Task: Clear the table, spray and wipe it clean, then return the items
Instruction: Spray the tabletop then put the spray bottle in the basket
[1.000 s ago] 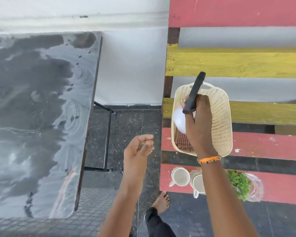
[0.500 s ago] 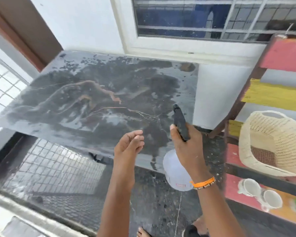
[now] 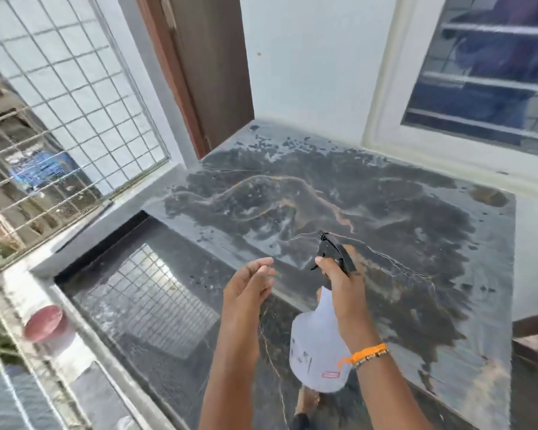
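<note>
No text can be read; the spray bottle carries a small red-outlined label and dark marks near its base, too blurred to make out

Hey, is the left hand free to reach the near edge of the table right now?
Probably yes. The left hand is open, holds nothing and hovers right by the near edge of the table. Nothing lies between them; the spray bottle hangs beside it in the right hand.
</note>
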{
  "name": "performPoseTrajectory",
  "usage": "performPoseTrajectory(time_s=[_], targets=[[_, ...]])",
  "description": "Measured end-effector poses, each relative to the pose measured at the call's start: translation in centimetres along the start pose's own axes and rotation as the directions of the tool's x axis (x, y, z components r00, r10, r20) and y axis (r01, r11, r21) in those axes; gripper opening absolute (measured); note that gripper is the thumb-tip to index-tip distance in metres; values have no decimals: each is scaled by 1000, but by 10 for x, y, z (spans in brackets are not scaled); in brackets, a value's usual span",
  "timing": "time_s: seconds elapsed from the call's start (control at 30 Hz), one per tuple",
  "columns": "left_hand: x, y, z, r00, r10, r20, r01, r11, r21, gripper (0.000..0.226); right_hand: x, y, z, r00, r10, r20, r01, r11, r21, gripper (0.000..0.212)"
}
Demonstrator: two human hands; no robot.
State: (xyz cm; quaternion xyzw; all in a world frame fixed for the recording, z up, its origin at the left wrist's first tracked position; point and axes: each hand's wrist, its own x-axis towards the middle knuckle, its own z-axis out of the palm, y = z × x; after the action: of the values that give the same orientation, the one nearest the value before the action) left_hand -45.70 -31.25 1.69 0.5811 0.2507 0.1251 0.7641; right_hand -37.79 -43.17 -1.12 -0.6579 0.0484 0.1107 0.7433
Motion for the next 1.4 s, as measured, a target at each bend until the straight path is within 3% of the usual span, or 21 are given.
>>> performPoseTrajectory(time_s=[0.1, 0.33, 0.63, 0.97, 1.13, 1.3, 1.4], targets=[[44, 8, -8, 999, -52, -9, 52, 999, 5, 22, 35, 1, 28, 994, 112, -9, -111, 990, 87, 8], [164, 38, -18, 992, -107, 68, 94, 979, 178, 15, 144, -12, 105, 988, 151, 13, -152, 987, 44, 12], [304, 60, -48, 984, -175, 22, 169, 973, 158, 20, 266, -14, 192, 966, 255, 47, -256, 967, 16, 25], [481, 78, -81, 951, -278, 134, 252, 949, 188, 18, 409, -18, 261, 947, 315, -66, -315, 949, 7, 36], [543, 77, -94, 949, -295, 114, 272, 945, 184, 19, 449, -15, 279, 887, 440, -140, -431, 898, 91, 44], [566, 61, -86, 907, -386, 170, 345, 911, 227, 19, 455, -3, 268, 875, 459, -154, -416, 876, 246, 33], [573, 52, -75, 885, -415, 210, 354, 894, 273, 18, 451, 4, 249, 854, 463, -236, -390, 871, 298, 34]])
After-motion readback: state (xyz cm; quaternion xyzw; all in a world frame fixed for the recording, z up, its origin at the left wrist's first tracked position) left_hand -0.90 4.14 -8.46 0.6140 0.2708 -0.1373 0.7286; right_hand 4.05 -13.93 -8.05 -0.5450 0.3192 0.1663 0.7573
